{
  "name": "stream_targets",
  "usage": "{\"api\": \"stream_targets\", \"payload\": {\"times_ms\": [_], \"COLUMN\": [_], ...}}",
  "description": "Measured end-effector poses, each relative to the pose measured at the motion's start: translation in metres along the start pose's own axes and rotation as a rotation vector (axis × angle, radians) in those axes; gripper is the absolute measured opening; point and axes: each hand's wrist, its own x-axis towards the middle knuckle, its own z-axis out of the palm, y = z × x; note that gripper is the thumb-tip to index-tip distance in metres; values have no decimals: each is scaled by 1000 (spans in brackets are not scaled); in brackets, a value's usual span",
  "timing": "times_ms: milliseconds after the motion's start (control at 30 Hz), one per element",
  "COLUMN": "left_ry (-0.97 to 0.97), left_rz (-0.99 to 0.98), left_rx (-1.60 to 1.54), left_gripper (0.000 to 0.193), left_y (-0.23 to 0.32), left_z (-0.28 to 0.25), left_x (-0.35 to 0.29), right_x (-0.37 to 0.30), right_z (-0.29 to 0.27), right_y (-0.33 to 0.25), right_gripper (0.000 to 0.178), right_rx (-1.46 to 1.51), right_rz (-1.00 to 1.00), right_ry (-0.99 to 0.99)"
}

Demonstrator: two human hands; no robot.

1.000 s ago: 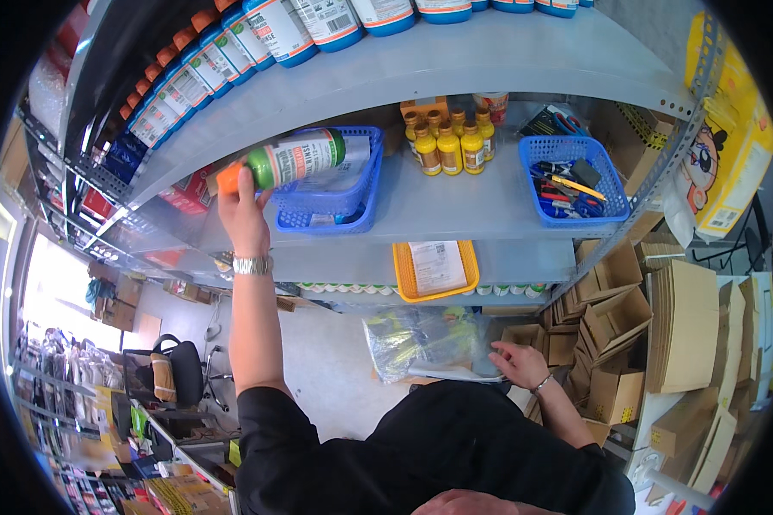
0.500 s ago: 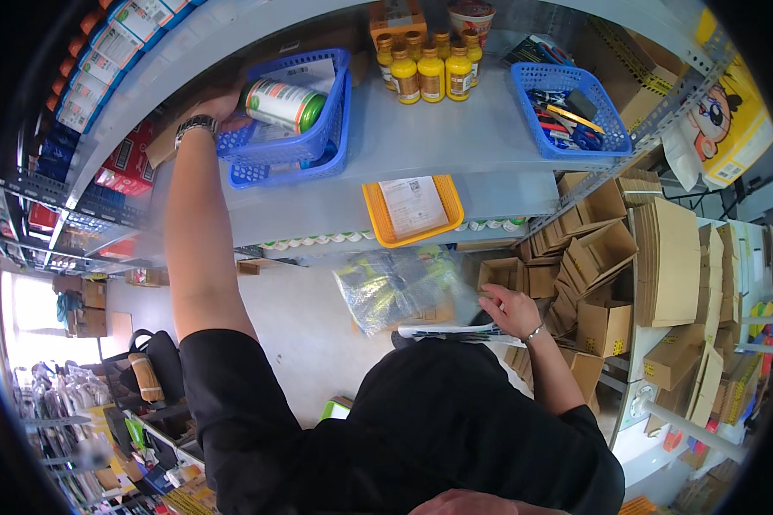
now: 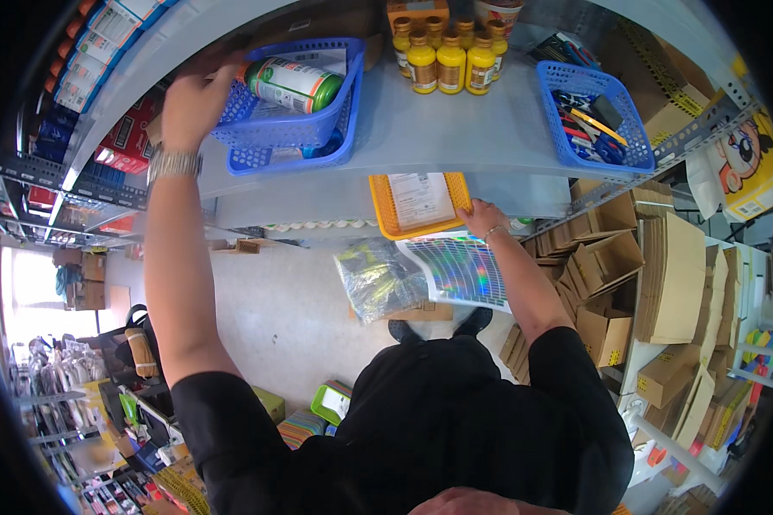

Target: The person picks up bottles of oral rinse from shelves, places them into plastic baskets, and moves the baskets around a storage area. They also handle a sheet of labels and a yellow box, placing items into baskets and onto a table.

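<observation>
Two stacked blue plastic baskets [image 3: 275, 136] sit on the grey shelf at the left. In the upper one lies a green-and-white can [image 3: 294, 85] on papers. My left hand [image 3: 196, 101] is by that basket's left end; its fingertips are blurred and partly hidden, so their grip cannot be told. My right hand [image 3: 484, 218] has its fingers closed at the right rim of a yellow basket [image 3: 391, 215], which holds a printed white sheet [image 3: 421, 199]. Below this basket hangs a shiny rainbow-patterned sheet [image 3: 460, 268], partly behind my right forearm. Whether that hand also holds it cannot be told.
Several yellow bottles [image 3: 451, 64] stand mid-shelf. Right of them is a blue basket [image 3: 567, 153] of pens and tools. Cardboard boxes [image 3: 605, 257] crowd the right side. A bubble-wrapped package [image 3: 371, 283] is below the shelf; a green tray [image 3: 322, 403] sits lower down.
My right hand has moved up and forward to the yellow basket. The rainbow sheet now shows its face below it. My left hand has shifted up along the blue basket's left end.
</observation>
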Motion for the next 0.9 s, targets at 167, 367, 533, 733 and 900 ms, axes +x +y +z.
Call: {"api": "stream_targets", "payload": {"times_ms": [167,367,533,733,900], "left_ry": [182,-124,-249,-434,-473], "left_rz": [19,-41,-289,-400,-201], "left_rx": [-645,-740,-953,-1054,-1186], "left_gripper": [33,34,39,66,106], "left_y": [38,37,34,25,17], "left_z": [-30,7,70,99,75], "left_x": [-122,-241,-282,-313,-339], "right_x": [19,5,-4,-101,-172], "right_z": [17,-10,-14,-56,-33], "right_y": [5,-24,-16,-39,-72], "right_gripper": [44,38,41,48,47], "right_rx": [51,70,301,673,996], "right_rz": [13,17,-165,-265,-485], "right_ry": [22,76,241,29,-83]}}
